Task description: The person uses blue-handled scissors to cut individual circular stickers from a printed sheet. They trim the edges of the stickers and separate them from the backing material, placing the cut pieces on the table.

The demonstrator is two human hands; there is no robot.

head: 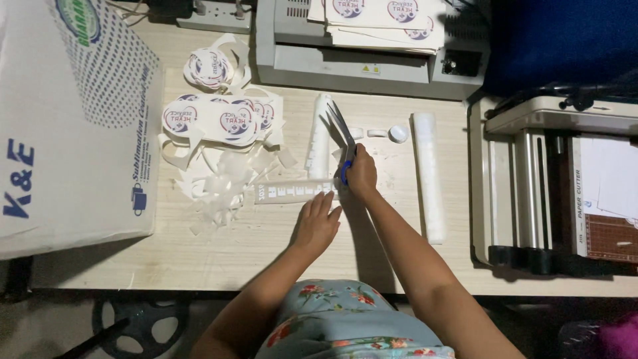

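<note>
My left fingers (318, 211) lay flat, pinning the paper strip (296, 191), its long axis running leftward, while my right fingers (359, 174), closed around open scissors (342, 136), met its near end.

Head view, own body only. Both forearms bare from elbow to wrist; no sleeves, watch, bracelets or rings visible. Left hand (316, 223) and right hand (362, 176) ungloved, fingernails too small to judge. Near edge of frame: light blue fabric garment (345, 319) with printed floral pattern, red and pink blossoms, green leaves, soft folds across it.
</note>
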